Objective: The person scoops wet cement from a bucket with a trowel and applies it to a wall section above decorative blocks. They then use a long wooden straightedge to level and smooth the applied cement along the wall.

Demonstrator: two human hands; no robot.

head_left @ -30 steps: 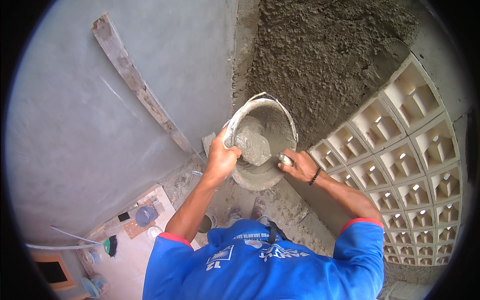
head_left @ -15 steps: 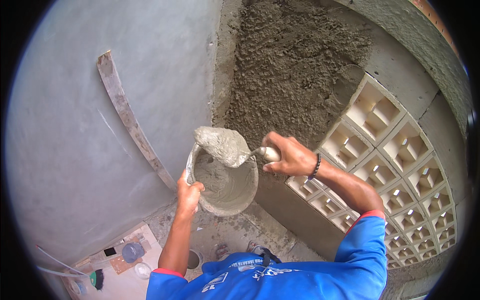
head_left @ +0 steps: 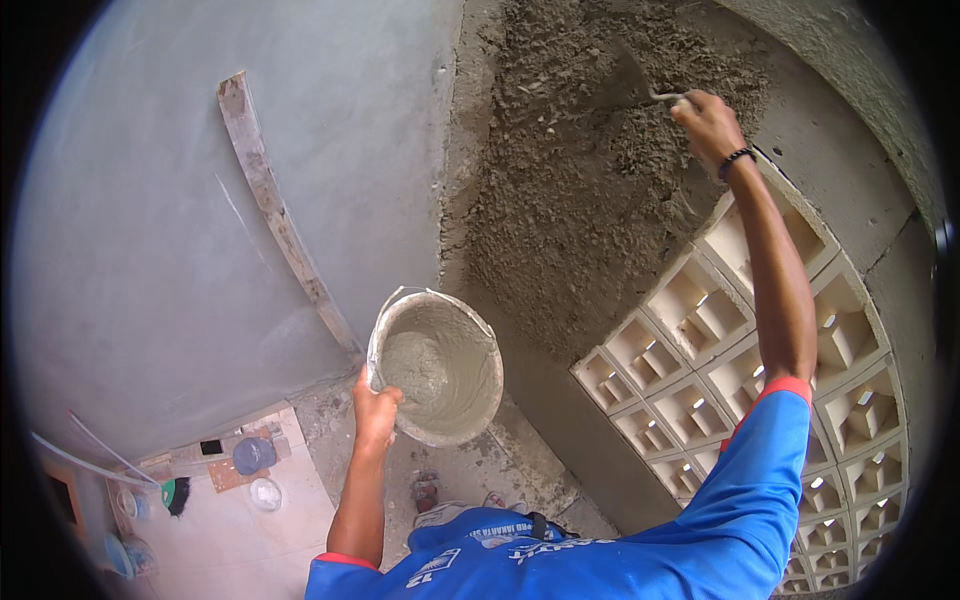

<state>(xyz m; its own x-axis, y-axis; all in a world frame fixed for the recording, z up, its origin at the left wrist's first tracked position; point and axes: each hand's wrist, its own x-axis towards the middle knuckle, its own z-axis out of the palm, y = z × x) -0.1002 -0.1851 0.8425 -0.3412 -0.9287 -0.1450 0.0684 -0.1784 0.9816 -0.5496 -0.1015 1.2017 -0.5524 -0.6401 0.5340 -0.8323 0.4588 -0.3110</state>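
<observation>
My left hand [head_left: 377, 412] is closed on the rim of a bucket [head_left: 470, 365], which tips so that its mouth shows. Wet grey mortar [head_left: 415, 362] lies inside it and coats its walls. My right arm stretches up and away to the right. At its end my right hand [head_left: 710, 132] grips a trowel [head_left: 668, 97] by the handle. The trowel's blade is against the rough mortar coat [head_left: 570, 200] on the wall and blends in with it, so its edges are hard to make out.
Pale ventilation blocks [head_left: 700, 305] fill the wall at the right. A long wooden board [head_left: 268, 190] leans on the smooth grey wall [head_left: 120, 250] at the left. Below stand a green-and-black brush [head_left: 175, 495], a dark blue round thing [head_left: 254, 456] and a white container [head_left: 266, 494].
My right hand has moved up and right from over the bucket to the wall with the trowel. The mortar heaped on the blade no longer shows. The bucket has shifted slightly left and down.
</observation>
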